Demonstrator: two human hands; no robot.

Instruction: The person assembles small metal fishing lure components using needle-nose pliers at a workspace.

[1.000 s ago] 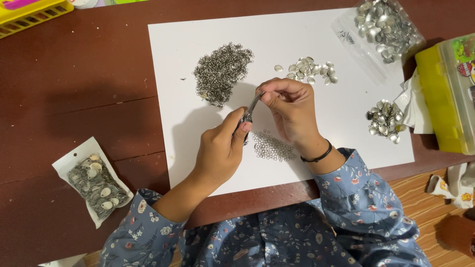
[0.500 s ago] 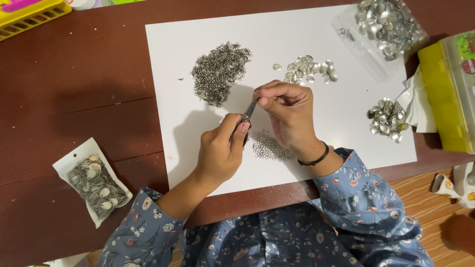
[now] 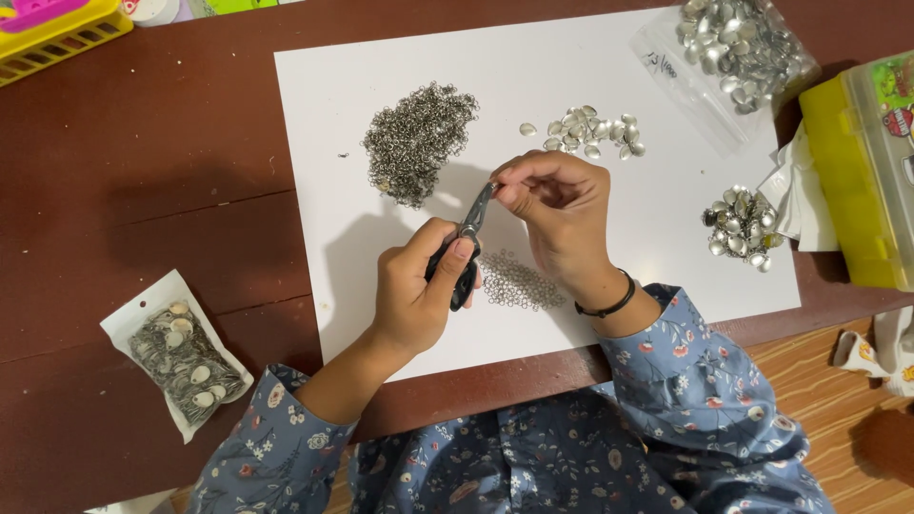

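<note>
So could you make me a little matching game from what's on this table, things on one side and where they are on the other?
Things:
1. pliers
2. dark ring heap
3. small sealed pouch
4. yellow box

Places:
A. on bare table, left of the white sheet
B. right table edge
C. in the left hand
D. on the sheet, above the hands

Pairs: 1-C, 2-D, 3-A, 4-B

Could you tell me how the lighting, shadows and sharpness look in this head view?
Head view: even light; the hands cast soft shadows leftward onto the white sheet and table; left hand, pliers and right hand are sharp; mild glare on the metal pieces in the clear bag.
</note>
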